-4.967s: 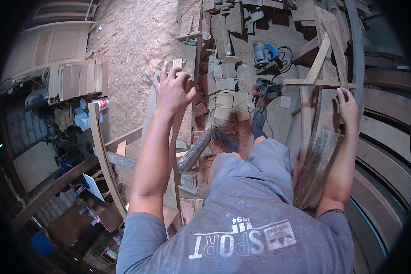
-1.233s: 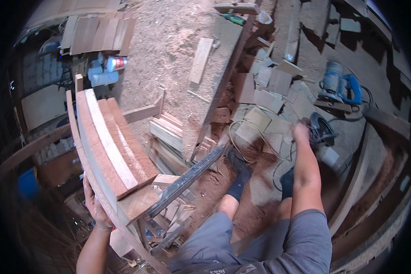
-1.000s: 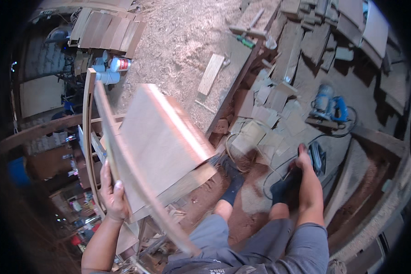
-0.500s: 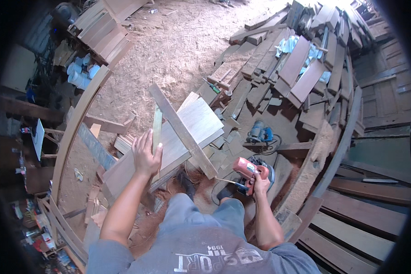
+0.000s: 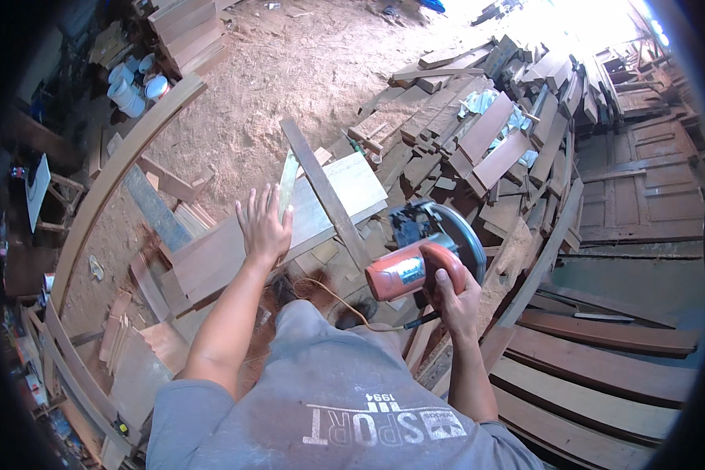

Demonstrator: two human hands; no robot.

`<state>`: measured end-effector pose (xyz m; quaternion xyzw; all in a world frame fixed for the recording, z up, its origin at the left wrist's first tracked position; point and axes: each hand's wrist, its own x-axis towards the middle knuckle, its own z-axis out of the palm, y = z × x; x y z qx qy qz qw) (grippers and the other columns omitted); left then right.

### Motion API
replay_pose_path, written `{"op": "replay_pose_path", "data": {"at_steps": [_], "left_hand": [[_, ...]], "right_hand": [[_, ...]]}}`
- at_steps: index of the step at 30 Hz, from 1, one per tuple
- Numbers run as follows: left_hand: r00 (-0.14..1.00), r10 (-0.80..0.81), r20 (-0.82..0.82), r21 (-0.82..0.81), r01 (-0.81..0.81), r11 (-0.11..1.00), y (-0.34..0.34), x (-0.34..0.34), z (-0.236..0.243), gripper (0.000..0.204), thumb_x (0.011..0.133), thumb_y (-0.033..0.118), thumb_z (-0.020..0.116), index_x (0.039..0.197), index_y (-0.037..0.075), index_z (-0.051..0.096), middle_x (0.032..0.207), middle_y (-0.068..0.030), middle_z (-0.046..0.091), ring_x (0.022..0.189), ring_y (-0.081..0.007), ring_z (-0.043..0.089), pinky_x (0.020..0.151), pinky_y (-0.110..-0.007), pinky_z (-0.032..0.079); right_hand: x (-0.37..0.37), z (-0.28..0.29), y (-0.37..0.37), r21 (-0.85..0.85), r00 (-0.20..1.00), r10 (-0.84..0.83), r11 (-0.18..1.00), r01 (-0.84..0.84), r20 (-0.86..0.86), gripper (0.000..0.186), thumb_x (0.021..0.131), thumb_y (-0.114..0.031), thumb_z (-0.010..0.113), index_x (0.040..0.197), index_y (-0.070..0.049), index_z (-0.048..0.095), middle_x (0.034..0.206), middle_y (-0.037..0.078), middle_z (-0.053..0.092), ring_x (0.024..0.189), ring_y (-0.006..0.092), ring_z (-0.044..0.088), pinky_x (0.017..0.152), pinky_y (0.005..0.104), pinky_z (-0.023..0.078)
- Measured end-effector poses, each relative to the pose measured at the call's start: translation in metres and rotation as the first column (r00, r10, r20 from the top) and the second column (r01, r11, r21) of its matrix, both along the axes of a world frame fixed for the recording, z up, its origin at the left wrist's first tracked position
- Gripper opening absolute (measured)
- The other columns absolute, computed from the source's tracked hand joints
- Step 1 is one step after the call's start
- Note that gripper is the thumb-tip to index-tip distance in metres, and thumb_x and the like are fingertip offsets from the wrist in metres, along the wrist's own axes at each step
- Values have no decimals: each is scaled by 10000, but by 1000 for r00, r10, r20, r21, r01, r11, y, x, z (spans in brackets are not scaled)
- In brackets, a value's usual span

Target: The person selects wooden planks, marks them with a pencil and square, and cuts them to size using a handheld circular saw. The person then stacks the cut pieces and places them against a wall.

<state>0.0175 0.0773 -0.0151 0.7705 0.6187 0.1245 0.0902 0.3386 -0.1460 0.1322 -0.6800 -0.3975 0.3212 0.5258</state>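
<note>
Left hand (image 5: 264,227) flat, fingers spread, on wide plank (image 5: 235,251) — right hand (image 5: 454,294) grip wrapped around red circular saw (image 5: 423,258).

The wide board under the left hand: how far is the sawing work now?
Done: the wide board lies flat with a slat across it, left hand pressing it down. In hand: the right hand holds the circular saw beside the board. Left: no cut shows yet.

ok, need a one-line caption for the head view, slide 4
Left hand pressed flat on a wide board while the right hand grips a red circular saw beside it, amid stacked lumber and sawdust.
</note>
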Motion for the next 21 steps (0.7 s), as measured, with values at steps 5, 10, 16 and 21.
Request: {"op": "replay_pose_path", "data": {"at_steps": [5, 10, 16, 21], "left_hand": [[1000, 15, 14, 41, -15, 999, 0, 3, 2, 657, 1073, 474, 551, 1642, 149, 505, 1639, -142, 512, 1585, -361, 370, 1343, -642, 78], [999, 33, 17, -4, -33, 999, -1, 4, 10, 645, 1072, 467, 570, 1634, 154, 522, 1553, -134, 561, 1525, -334, 430, 1345, -632, 104], [999, 37, 6, -1, -37, 999, -2, 3, 13, 651, 1062, 446, 594, 1634, 144, 520, 1523, -145, 564, 1496, -333, 447, 1337, -630, 131], [999, 18, 29, -9, -18, 1000, -1, 5, 14, 657, 1054, 429, 604, 1635, 136, 517, 1518, -160, 546, 1485, -358, 441, 1321, -641, 152]], "right_hand": [[-14, 4, 29, -164, 999, 43, 985, -44, -10, 347, 1011, -284, 805, 1192, 10, 770, 967, 69, 790, 866, 134, 712, 801, 307, 574], [-20, -9, 41, -232, 991, 103, 969, -81, 84, 370, 1001, -321, 813, 1166, 8, 776, 930, 84, 785, 858, 140, 712, 798, 333, 572], [-23, -15, 52, -241, 982, 183, 956, -166, 52, 372, 1027, -301, 792, 1229, 9, 748, 913, 63, 766, 776, 109, 669, 705, 288, 531], [-27, -18, 60, -243, 966, 256, 937, -252, -13, 402, 1075, -219, 733, 1407, 3, 684, 932, 40, 758, 663, 61, 625, 556, 216, 465]]}}
